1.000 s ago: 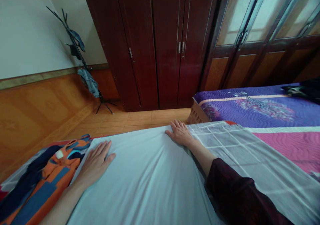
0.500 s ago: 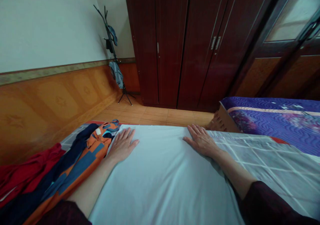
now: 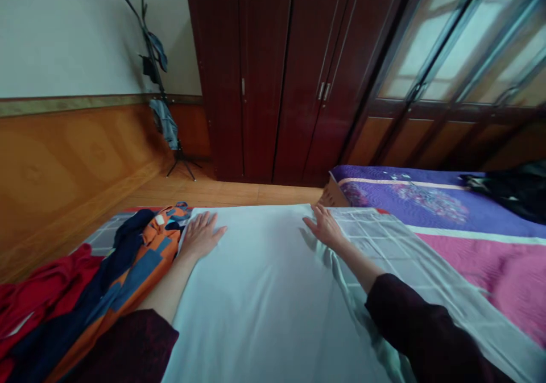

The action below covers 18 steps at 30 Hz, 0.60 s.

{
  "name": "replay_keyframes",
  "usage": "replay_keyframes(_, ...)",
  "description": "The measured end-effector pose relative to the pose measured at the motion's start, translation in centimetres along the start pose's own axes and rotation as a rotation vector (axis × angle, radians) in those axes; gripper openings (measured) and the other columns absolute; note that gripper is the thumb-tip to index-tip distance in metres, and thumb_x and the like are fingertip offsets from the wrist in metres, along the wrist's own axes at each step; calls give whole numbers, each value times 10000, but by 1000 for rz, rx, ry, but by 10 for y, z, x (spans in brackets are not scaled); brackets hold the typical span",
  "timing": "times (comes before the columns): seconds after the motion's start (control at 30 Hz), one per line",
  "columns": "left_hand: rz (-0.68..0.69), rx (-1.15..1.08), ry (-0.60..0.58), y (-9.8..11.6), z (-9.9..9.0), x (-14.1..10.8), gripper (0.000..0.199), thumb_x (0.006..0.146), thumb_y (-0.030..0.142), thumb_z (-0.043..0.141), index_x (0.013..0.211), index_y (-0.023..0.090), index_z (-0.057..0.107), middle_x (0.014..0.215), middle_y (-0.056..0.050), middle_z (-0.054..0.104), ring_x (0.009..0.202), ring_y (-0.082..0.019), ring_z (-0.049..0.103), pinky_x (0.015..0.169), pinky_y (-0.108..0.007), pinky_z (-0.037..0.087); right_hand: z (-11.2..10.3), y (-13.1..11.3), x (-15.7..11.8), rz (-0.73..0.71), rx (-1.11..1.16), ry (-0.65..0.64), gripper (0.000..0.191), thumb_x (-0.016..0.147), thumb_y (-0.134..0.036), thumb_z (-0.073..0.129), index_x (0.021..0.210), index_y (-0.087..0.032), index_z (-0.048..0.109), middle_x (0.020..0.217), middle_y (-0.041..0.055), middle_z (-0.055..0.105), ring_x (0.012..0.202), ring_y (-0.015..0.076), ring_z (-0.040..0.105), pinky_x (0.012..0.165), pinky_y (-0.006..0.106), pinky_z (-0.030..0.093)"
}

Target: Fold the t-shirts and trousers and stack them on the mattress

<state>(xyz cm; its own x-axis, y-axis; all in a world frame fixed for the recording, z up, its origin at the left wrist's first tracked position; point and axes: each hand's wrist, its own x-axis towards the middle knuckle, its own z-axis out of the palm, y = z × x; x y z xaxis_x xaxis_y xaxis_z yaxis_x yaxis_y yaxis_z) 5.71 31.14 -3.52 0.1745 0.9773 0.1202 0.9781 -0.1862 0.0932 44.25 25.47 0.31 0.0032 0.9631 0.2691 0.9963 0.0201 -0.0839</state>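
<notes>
A pale white-blue cloth (image 3: 260, 280) lies spread over a bed, with soft creases running along it. My left hand (image 3: 201, 236) rests flat near its far left corner, fingers apart and palm down. At the far right edge of the cloth is my right hand (image 3: 325, 227), thumb held apart from the fingers, which touch the edge. Below the right hand, that side of the cloth bunches into a loose fold. Orange and blue clothing (image 3: 156, 252) lies against my left forearm.
Dark blue clothing (image 3: 100, 283) and a red garment (image 3: 53, 289) lie at the left. A checked grey sheet (image 3: 375, 241) covers the bed. Another bed with a purple cover (image 3: 384, 187) stands at the right. Behind are a dark red wardrobe (image 3: 260, 116) and a coat stand (image 3: 156, 76).
The view has turned to the right. My right hand has shifted to the cloth's far right edge, and the cloth's right side is now more bunched. My left hand stays flat near its corner.
</notes>
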Motion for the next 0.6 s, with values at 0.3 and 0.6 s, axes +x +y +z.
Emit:
replay_keyframes(0.3, 60, -35, 100, -1, -8, -3, 655, 913, 507, 360, 1420, 93, 357, 1467, -190, 357, 1361, -310, 299, 1090, -470, 241, -42, -4, -175, 215, 80, -38, 258, 847, -422, 530, 889, -188, 630, 1068, 108, 604, 1031, 278, 533, 880, 370, 411)
replay_keyframes(0.6, 531, -191, -141, 38, -74, -116, 614, 876, 495, 441, 1409, 192, 409, 1471, -66, 392, 1352, -232, 356, 1122, -376, 284, -45, 0, -174, 281, 174, -57, 237, 861, -260, 460, 741, -180, 649, 1155, 116, 605, 1153, 250, 497, 952, 333, 376)
